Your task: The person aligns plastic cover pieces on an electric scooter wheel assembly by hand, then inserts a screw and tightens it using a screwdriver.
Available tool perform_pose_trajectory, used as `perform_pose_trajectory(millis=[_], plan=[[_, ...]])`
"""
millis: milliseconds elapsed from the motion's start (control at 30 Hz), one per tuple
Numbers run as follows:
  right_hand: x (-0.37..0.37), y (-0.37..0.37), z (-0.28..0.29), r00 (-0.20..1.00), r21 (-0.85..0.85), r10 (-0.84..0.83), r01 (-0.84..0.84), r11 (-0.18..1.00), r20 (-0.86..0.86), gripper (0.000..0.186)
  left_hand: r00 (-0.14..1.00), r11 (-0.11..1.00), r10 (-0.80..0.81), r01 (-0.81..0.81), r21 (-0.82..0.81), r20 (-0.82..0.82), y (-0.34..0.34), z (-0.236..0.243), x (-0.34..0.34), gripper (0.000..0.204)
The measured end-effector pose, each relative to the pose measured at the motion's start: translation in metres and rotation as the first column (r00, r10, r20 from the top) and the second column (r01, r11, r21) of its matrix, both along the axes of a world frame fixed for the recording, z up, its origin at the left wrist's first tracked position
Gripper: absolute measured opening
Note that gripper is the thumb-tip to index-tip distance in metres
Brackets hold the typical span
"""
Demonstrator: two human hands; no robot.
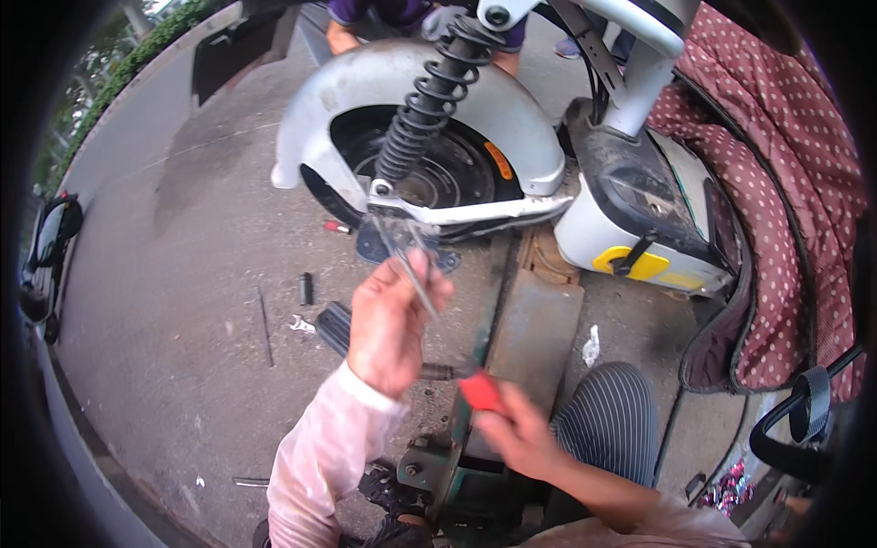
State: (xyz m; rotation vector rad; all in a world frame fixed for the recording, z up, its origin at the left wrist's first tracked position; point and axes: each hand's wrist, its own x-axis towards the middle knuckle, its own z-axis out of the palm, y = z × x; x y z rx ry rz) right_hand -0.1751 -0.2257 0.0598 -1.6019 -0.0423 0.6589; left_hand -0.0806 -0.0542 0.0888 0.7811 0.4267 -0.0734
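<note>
My left hand (393, 320) is raised in the middle, below the scooter's rear wheel. Its fingers are closed on a thin metal rod (422, 294) that slants toward the wheel. In my right hand (523, 434), lower and to the right, is a red-handled tool (480, 393), its tip end toward my left hand. Rod and red handle lie roughly in one line. Blur between them hides whether they are one piece. Just beyond my left fingers is a dark bracket (397, 233) under the black coil shock absorber (429, 105).
The white scooter has a silver fender (338, 82) and a grey-white box (630, 210). Several tools lie on the ground, among them a wrench (301, 324), a black socket (306, 289) and a thin rod (264, 327). A dotted quilt (776, 155) hangs right. Another person's gloved hand (441, 22) is behind the fender.
</note>
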Motion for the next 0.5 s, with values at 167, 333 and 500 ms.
perform_pose_trajectory(millis=[167, 333, 500], plan=[[-0.001, -0.048, 0.044, 0.877, -0.151, 0.023, 0.058, 0.987, 0.481, 0.035, 0.979, 0.985, -0.029, 0.063, -0.163, 0.200, 0.030, -0.005, -0.002, 0.023], [0.012, -0.055, 0.048, 0.791, -0.211, 0.043, 0.110, 0.971, 0.610, 0.037, 0.967, 0.975, -0.048, 0.100, -0.200, 0.249, 0.025, -0.012, -0.001, 0.024], [0.026, -0.058, 0.046, 0.746, -0.272, 0.098, 0.115, 0.955, 0.659, 0.039, 0.953, 0.994, -0.073, 0.093, -0.054, 0.294, 0.028, -0.023, 0.001, 0.026]])
